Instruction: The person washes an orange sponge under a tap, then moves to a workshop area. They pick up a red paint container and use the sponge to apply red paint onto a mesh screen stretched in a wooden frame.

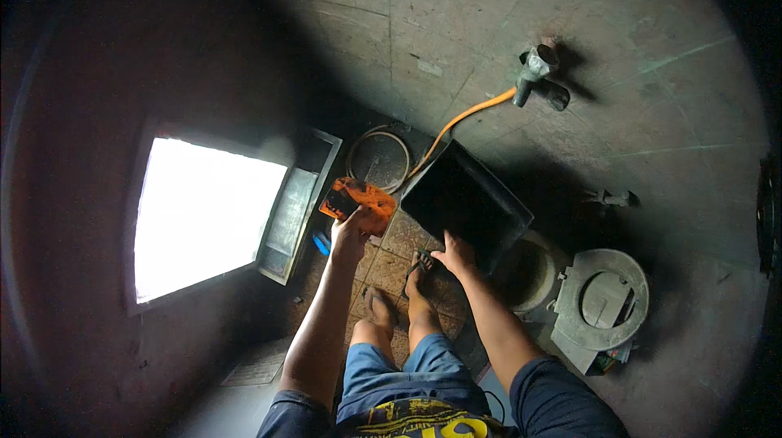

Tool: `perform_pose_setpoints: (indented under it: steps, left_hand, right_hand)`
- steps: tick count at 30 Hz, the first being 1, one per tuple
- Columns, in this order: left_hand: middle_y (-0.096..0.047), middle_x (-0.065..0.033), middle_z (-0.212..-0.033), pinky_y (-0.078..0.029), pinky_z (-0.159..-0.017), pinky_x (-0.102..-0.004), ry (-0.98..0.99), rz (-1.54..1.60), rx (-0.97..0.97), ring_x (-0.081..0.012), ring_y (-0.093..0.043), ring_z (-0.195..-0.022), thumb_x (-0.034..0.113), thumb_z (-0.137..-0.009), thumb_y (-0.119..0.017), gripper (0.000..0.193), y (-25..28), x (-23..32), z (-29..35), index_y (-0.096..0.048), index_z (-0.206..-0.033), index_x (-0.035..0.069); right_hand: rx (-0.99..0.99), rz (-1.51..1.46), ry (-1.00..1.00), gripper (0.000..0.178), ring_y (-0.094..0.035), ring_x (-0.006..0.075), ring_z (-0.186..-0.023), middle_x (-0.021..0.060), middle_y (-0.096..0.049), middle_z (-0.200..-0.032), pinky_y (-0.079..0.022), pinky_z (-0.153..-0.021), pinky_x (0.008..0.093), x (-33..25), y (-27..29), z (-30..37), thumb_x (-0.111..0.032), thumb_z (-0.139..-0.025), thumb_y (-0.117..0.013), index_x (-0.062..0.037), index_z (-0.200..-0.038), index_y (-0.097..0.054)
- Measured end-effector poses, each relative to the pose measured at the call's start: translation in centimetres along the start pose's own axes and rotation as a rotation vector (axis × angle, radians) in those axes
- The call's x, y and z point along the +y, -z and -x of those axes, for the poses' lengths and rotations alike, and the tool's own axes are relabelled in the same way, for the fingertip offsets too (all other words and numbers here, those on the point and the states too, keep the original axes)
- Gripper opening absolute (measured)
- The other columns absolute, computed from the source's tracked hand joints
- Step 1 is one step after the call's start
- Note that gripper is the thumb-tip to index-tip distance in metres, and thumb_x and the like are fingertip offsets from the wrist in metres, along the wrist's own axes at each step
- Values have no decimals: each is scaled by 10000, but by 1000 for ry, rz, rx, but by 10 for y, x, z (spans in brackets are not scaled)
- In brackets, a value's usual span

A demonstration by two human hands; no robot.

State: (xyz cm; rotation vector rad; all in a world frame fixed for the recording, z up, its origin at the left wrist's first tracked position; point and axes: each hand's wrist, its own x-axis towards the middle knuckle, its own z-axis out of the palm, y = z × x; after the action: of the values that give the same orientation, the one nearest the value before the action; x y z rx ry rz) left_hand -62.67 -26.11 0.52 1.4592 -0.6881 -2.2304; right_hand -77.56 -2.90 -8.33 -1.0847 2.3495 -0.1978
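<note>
My left hand (349, 236) is closed on an orange, flat-looking piece with black smears (362, 203), holding it by its near edge above the tiled floor. Its exact kind does not show. My right hand (458, 256) is at the near edge of a black rectangular tub (489, 202), thumb and forefinger spread apart. The other fingers are partly lost against the tub's dark inside, and whether they touch it is unclear.
An orange hose (468, 112) runs from a wall pipe fitting (538, 76) down behind the tub. A coiled hose (350, 157) lies in the corner. Right are a round bucket (546, 275) and a grimy seat-shaped lid (635, 275). A bright window (208, 214) stands left.
</note>
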Motion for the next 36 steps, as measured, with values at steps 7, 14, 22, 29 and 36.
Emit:
perform_pose_setpoints:
  steps: [7,14,22,29,36]
  left_hand:
    - [-644,-58,-947,-526,-669,-316,-9,50,-115,-178,-649,-811,113,-816,-686,218,-20,8,-37,-617,-1011,42]
    - [-639,-58,-951,-543,-700,-283,47,-40,-137,-165,-646,-842,76,-833,-669,224,-48,34,-60,-605,-1044,43]
    - [-633,-57,-961,-533,-710,-327,25,-164,-249,-175,-639,-848,137,-824,-695,273,-91,48,-85,-599,-1055,28]
    - [-632,-92,-971,-523,-705,-333,132,-173,-246,-218,-643,-844,166,-792,-710,317,-136,14,-93,-592,-1048,20]
    - [-622,-115,-984,-563,-686,-336,211,-40,-364,-229,-649,-857,112,-835,-659,293,-198,-28,-75,-567,-1090,0]
  right_hand:
    - [-81,82,101,171,-638,350,-729,187,-626,-741,-514,-626,452,15,-22,-20,-157,-839,-522,-31,-769,-615]
    - [-130,219,70,170,-662,335,-745,164,-667,-783,-527,-611,445,12,-59,9,-143,-812,-518,-61,-798,-667]
    - [-166,173,222,196,-661,307,-805,137,-677,-863,-520,-693,455,15,-85,58,-149,-819,-527,-96,-915,-690]
    - [-230,175,330,171,-637,277,-831,101,-672,-857,-507,-752,415,24,-73,78,-126,-806,-513,-97,-869,-670]
    - [-123,-254,211,423,-567,298,-1113,147,-593,-1209,-454,-947,370,8,16,76,-244,-786,-675,-40,-1152,-611]
